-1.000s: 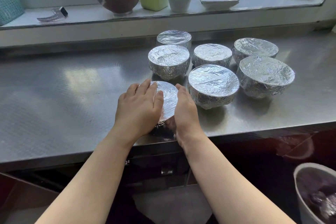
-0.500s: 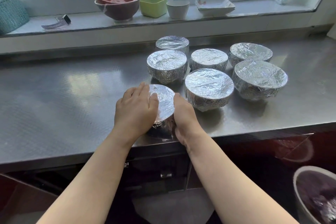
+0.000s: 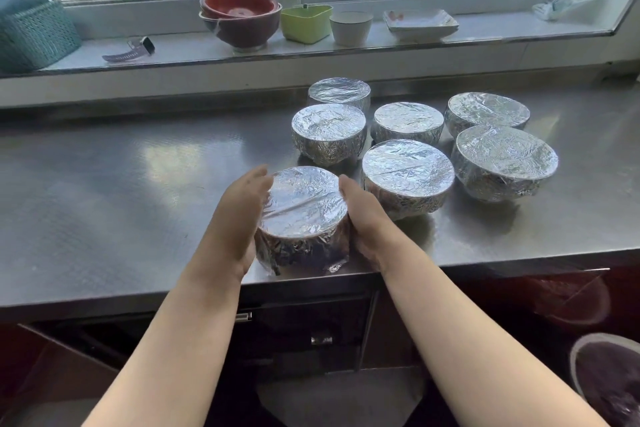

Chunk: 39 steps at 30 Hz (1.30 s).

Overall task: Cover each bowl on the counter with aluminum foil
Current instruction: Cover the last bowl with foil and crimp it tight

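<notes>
Left hand [image 3: 242, 218] and right hand [image 3: 363, 222] pressed flat, fingers straight, against opposite sides of the nearest foil-covered bowl [image 3: 303, 215] at the front edge of the tabletop [image 3: 121, 201], gripping nothing. Six more foil-wrapped bowls [image 3: 408, 170] clustered just behind; apparently nothing left bar smoothing this wrap. Unlike half a second ago, left palm off the top, now on the side.

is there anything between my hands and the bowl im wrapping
Nothing visible. The left hand lies against the left side of the near bowl and the right hand against its right side, both directly on the foil. The next bowl sits just beyond the right hand, not in between.
</notes>
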Each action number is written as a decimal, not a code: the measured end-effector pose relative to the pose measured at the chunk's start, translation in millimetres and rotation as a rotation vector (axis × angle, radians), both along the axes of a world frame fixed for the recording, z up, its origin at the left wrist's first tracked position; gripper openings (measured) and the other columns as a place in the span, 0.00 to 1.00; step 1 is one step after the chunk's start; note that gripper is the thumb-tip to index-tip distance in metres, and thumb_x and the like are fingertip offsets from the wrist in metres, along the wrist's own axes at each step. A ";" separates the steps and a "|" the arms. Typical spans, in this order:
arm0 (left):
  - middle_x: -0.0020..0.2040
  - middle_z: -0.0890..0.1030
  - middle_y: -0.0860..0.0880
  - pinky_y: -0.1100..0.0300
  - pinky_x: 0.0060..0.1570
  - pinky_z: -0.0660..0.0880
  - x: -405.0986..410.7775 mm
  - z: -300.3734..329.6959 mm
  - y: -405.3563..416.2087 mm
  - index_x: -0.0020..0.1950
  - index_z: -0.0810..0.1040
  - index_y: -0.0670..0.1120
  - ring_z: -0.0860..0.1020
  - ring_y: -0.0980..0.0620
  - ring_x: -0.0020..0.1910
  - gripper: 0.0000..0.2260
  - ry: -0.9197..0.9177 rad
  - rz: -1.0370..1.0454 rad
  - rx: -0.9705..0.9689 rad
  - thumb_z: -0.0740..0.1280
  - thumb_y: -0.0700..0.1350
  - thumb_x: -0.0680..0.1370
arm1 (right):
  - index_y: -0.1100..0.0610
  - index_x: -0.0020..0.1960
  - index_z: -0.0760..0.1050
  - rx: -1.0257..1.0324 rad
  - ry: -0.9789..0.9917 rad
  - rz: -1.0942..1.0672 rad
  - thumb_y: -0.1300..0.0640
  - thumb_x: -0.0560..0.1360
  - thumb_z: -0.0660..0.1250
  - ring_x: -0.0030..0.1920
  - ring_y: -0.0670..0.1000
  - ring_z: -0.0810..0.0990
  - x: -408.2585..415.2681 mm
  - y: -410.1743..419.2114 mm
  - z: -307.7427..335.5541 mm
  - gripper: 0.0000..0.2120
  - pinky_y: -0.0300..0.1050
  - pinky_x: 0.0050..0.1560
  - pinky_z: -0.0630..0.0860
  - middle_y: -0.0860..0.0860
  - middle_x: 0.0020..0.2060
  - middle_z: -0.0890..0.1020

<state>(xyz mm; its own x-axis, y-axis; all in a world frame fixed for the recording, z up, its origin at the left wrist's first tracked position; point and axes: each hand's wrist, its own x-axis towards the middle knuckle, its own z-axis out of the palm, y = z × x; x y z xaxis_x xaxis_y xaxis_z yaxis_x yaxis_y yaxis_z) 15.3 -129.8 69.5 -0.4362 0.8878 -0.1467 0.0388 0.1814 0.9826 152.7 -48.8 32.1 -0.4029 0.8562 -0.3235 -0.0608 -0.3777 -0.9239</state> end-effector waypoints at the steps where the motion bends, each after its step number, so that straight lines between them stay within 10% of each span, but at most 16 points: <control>1: 0.69 0.67 0.31 0.37 0.70 0.60 0.8 -2.3 -1.1 0.71 0.62 0.32 0.66 0.32 0.69 0.23 0.003 0.006 0.006 0.60 0.43 0.80 | 0.58 0.57 0.78 0.002 0.005 -0.001 0.46 0.83 0.52 0.61 0.57 0.80 -0.3 0.8 1.6 0.21 0.57 0.68 0.71 0.57 0.57 0.83; 5: 0.78 0.61 0.53 0.51 0.76 0.56 0.4 -16.1 -5.6 0.76 0.64 0.49 0.59 0.58 0.74 0.20 0.221 0.043 0.104 0.57 0.48 0.84 | 0.59 0.62 0.77 0.013 0.023 -0.029 0.37 0.81 0.49 0.54 0.55 0.84 5.6 5.0 1.6 0.31 0.49 0.56 0.80 0.56 0.52 0.85; 12: 0.77 0.64 0.52 0.59 0.72 0.51 -8.8 0.9 14.4 0.75 0.67 0.50 0.56 0.54 0.77 0.27 0.882 -0.115 0.206 0.51 0.58 0.78 | 0.54 0.58 0.75 0.135 0.086 -0.029 0.43 0.83 0.46 0.57 0.42 0.79 21.2 -10.2 -8.0 0.23 0.32 0.53 0.74 0.49 0.58 0.81; 16: 0.78 0.62 0.54 0.55 0.74 0.52 -9.4 0.1 26.6 0.77 0.63 0.52 0.56 0.54 0.78 0.30 1.102 -0.276 0.060 0.45 0.60 0.77 | 0.49 0.55 0.77 0.226 0.048 -0.196 0.41 0.83 0.50 0.55 0.43 0.79 25.2 -27.3 -15.0 0.19 0.41 0.60 0.72 0.46 0.53 0.82; 18: 0.78 0.61 0.54 0.56 0.74 0.51 -8.6 -4.3 29.4 0.78 0.61 0.53 0.55 0.54 0.78 0.31 1.143 -0.340 -0.014 0.42 0.61 0.77 | 0.45 0.51 0.77 0.322 0.021 -0.345 0.43 0.82 0.53 0.57 0.42 0.79 24.4 -37.2 -15.2 0.15 0.48 0.66 0.71 0.42 0.51 0.82; 22: 0.79 0.60 0.54 0.59 0.75 0.50 -6.6 -10.8 29.8 0.79 0.60 0.51 0.56 0.54 0.77 0.30 1.181 -0.367 -0.058 0.42 0.59 0.79 | 0.52 0.72 0.67 0.538 0.064 -0.434 0.55 0.84 0.53 0.70 0.36 0.66 8.5 -62.0 0.1 0.17 0.33 0.71 0.60 0.41 0.68 0.72; 27: 0.78 0.60 0.54 0.62 0.73 0.49 -5.8 -13.5 29.6 0.78 0.61 0.50 0.55 0.56 0.77 0.21 1.170 -0.333 -0.041 0.49 0.50 0.85 | 0.55 0.78 0.56 0.689 -0.185 -0.368 0.47 0.80 0.51 0.76 0.40 0.53 -26.9 -64.8 -7.8 0.29 0.34 0.74 0.48 0.41 0.74 0.60; 39: 0.78 0.62 0.54 0.60 0.74 0.51 -7.0 -15.3 32.0 0.78 0.62 0.50 0.56 0.55 0.76 0.21 1.138 -0.318 -0.052 0.49 0.50 0.85 | 0.54 0.76 0.62 0.356 0.065 -0.509 0.52 0.85 0.51 0.68 0.35 0.63 -30.8 -51.0 -17.9 0.20 0.16 0.58 0.58 0.45 0.72 0.67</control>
